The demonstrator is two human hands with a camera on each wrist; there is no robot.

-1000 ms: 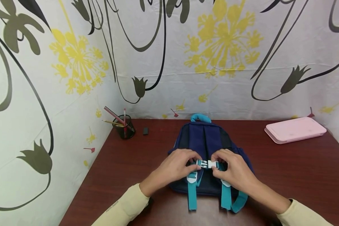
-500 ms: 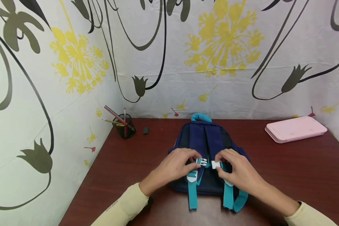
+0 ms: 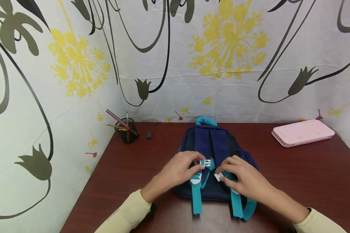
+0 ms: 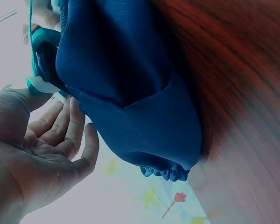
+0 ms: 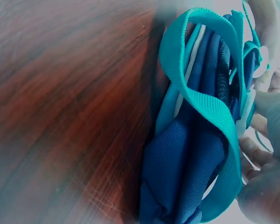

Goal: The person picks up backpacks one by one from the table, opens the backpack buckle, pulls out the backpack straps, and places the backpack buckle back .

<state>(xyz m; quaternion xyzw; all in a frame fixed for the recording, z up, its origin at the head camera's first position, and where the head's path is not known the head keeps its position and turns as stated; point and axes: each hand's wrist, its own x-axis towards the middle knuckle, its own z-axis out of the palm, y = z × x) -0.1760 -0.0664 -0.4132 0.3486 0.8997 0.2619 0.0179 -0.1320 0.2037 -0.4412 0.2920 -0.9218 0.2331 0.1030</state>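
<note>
We see the left hand [image 3: 179, 165] pinch the pronged buckle half [image 3: 205, 163]; the right hand [image 3: 242, 174] partly hides the white socket [image 3: 218, 176] it pinches.

The dark navy cloth backpack [image 3: 218, 145] looks matt, its weave finely ribbed in the wrist views. The flat teal strap [image 5: 212, 108] is coarse woven webbing. The white pronged buckle half [image 3: 206, 163] and the white blocky buckle half [image 3: 218, 176] look like smooth, hard plastic. The reddish-brown wood-grained table [image 3: 113, 191] carries a soft sheen. The pink rounded case [image 3: 303, 132] looks like smooth plastic; the black round pencil cup [image 3: 126, 138] is mesh.
</note>
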